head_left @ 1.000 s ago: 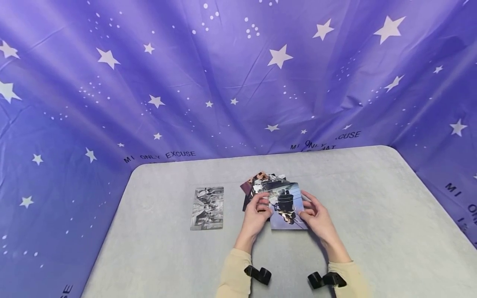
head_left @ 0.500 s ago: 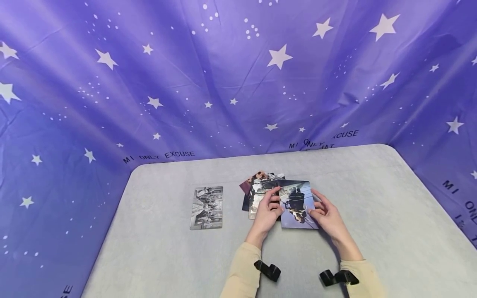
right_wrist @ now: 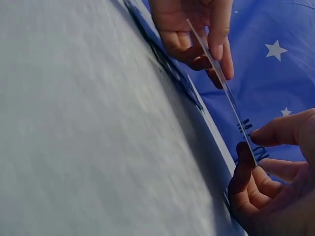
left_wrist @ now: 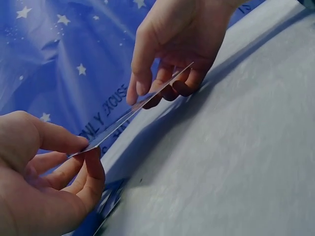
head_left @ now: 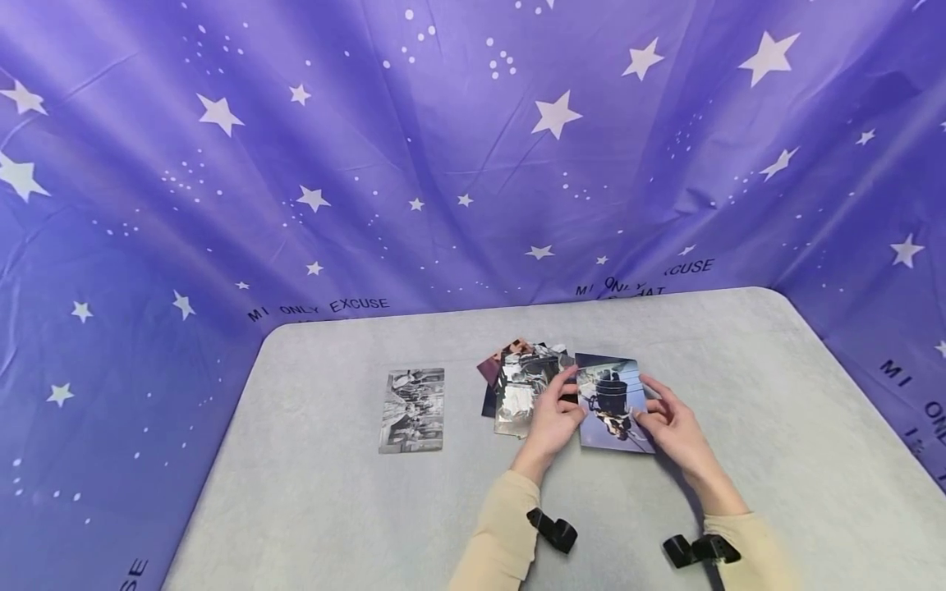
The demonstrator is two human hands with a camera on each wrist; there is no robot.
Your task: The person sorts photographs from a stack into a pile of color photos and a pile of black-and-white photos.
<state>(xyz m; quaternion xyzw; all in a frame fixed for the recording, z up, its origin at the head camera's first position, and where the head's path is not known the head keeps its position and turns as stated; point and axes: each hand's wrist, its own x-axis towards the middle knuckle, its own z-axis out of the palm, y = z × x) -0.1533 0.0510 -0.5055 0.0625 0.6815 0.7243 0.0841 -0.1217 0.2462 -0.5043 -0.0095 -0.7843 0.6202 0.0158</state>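
A bluish photo card point(head_left: 610, 398) is held up over the table, with a dark shape and a figure on it, upside down in the head view. My left hand point(head_left: 553, 420) pinches its left edge between thumb and fingers. At the opposite edge my right hand point(head_left: 678, 435) pinches it the same way. Both wrist views show the card point(left_wrist: 142, 102) nearly edge-on and tilted, raised above the surface. Behind my left hand lies a fanned pile of several photo cards point(head_left: 517, 398), partly hidden by that hand.
A single black-and-white photo card point(head_left: 412, 410) lies flat to the left of the pile. The grey table point(head_left: 318, 492) has rounded far corners. A purple curtain point(head_left: 458, 148) with white stars hangs behind and at both sides. Black wrist mounts point(head_left: 553, 531) sit on the sleeves.
Both hands have moved to the right with the bluish card, away from the pile. More of the pile's top card now shows. The black-and-white card stays put.
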